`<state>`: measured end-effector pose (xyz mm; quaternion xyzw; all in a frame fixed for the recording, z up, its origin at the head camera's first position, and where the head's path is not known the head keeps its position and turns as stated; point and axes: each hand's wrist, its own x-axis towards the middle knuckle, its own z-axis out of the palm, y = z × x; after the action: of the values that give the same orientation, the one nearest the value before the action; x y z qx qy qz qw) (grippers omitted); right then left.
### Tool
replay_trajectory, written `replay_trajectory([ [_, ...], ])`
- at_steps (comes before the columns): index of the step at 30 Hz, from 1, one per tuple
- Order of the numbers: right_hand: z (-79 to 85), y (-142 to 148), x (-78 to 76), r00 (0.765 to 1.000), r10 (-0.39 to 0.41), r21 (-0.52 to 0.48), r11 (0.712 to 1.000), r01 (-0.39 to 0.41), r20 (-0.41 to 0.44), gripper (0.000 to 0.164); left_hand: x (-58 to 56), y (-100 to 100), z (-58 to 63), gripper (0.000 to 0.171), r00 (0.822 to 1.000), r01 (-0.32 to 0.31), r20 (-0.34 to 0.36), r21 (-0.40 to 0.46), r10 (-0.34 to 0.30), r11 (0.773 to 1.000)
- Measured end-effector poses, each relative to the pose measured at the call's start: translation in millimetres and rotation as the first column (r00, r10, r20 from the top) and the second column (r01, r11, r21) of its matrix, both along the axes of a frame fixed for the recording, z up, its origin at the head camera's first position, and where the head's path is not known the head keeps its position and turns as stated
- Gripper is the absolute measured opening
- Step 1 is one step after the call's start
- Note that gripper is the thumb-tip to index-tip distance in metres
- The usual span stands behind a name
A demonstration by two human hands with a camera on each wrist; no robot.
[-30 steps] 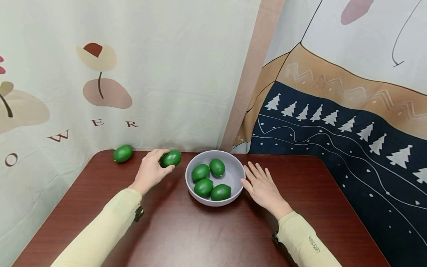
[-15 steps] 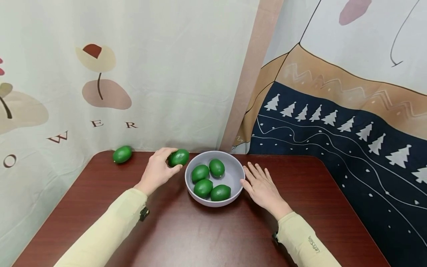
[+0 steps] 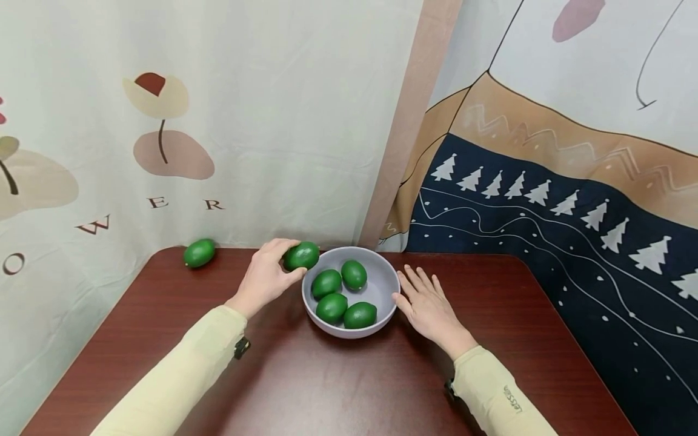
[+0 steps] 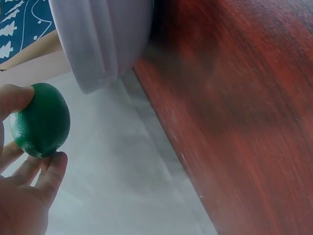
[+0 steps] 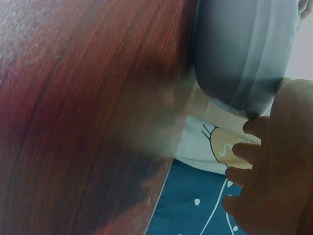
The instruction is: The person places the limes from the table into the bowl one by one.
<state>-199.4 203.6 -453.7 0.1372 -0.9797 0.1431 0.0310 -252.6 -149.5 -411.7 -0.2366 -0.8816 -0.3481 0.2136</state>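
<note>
- Only my head view gives me the inside of the bowl [image 3: 375, 287], mid-frame: four green limes [image 3: 354, 274] lie in it, while a lone lime [image 3: 199, 252] rests on the table [image 3: 327, 387], left of centre.
- In that view the held lime [image 3: 301, 256] overlaps the bowl's upper-left rim; my left wrist view, with the lime at the left edge and the bowl's outer wall at upper left, shows a gap between them.
- That same wrist view shows me the grip from the side: thumb over the lime, fingertips beneath.
- The left hand [image 3: 266, 275] reaches in from the lower left of the head frame, its thumb and fingers pinching the lime.
- From the lower right comes the right hand [image 3: 432, 307], back upward, fingers extended and slightly spread, holding nothing; my right wrist view shows its thumb against the bowl's outer wall.
</note>
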Motion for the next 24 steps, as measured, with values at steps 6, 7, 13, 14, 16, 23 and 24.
replay_trajectory([
  [6, -1.1, 1, -0.6, 1.000, -0.005, 0.001, 1.000, 0.005, -0.008, 0.064, -1.2, 8, 4.0, 0.052, 1.000, 0.024, -0.002, -0.003, -0.024, 1.000],
  [7, -1.2, 1, -0.5, 1.000, -0.005, 0.002, 1.000, 0.005, -0.009, 0.064, -1.7, 9, 4.1, 0.052, 1.000, 0.028, 0.000, -0.006, -0.028, 1.000],
  [13, -1.2, 1, -0.5, 1.000, -0.004, 0.009, 1.000, 0.004, -0.011, 0.064, -1.6, 17, 6.0, 0.051, 0.998, 0.055, 0.019, -0.002, -0.055, 0.998],
  [14, -1.1, 1, -0.5, 1.000, -0.003, 0.007, 1.000, 0.003, -0.010, 0.064, -1.1, 18, 6.6, 0.051, 0.998, 0.059, 0.024, -0.002, -0.059, 0.998],
  [16, -1.0, 1, -0.4, 1.000, -0.002, 0.007, 1.000, 0.002, -0.011, 0.064, -0.4, 21, 7.6, 0.051, 0.997, 0.069, 0.031, 0.000, -0.069, 0.998],
  [23, -1.3, 0, -0.7, 1.000, 0.000, 0.001, 1.000, 0.000, -0.006, 0.064, 0.8, 30, 10.1, 0.050, 0.994, 0.091, 0.057, -0.017, -0.090, 0.996],
  [24, -1.3, 0, -0.8, 1.000, 0.000, 0.002, 1.000, 0.000, -0.007, 0.064, 1.0, 31, 10.5, 0.050, 0.994, 0.093, 0.061, -0.021, -0.092, 0.995],
])
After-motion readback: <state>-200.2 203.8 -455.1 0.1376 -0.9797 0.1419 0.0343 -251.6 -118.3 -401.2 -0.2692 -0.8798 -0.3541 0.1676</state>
